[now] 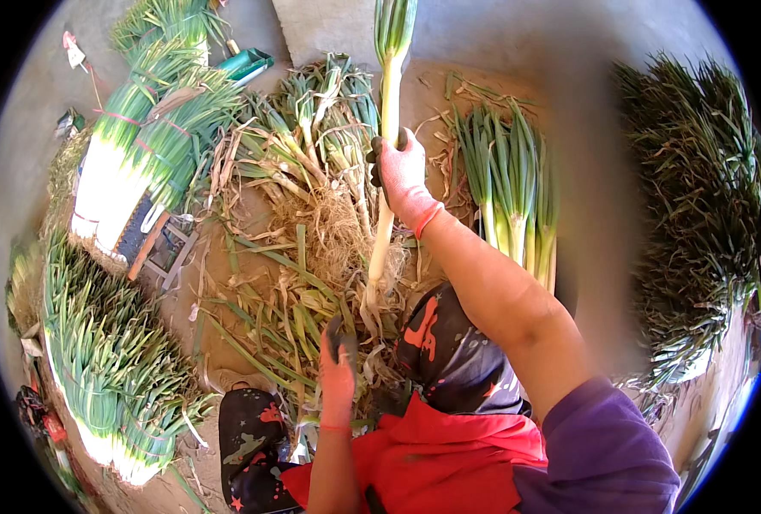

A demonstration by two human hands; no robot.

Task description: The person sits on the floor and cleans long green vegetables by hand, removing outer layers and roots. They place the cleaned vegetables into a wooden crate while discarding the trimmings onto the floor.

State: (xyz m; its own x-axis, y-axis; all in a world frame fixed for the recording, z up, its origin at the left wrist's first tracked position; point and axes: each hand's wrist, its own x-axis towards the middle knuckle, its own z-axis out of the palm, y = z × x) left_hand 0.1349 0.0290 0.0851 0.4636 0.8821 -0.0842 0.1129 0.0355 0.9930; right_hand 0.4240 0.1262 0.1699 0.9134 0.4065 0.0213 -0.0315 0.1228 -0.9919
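Note:
My right hand [403,168], in a coral glove with dark finger coating, is wrapped around the shaft of a long scallion [391,96]. The scallion stands nearly upright in the view, green leaves at the top and root end low. Below and to its left, my left hand [337,372] wears a matching glove and appears to hold nothing, fingers extended. It is above stripped leaves and dry husks [290,321] on the ground. A heap of untrimmed scallions with tangled roots [335,218] lies just left of the held one. Several cleaner scallions [515,205] lie right of my forearm.
Banded scallion bundles [130,154] rest on a low support with a wooden frame [173,247] at upper left. More bundles [110,385] stand at lower left. A large leafy pile [695,212] lies far right. A blurred vertical shape [596,193] hides part of the right side.

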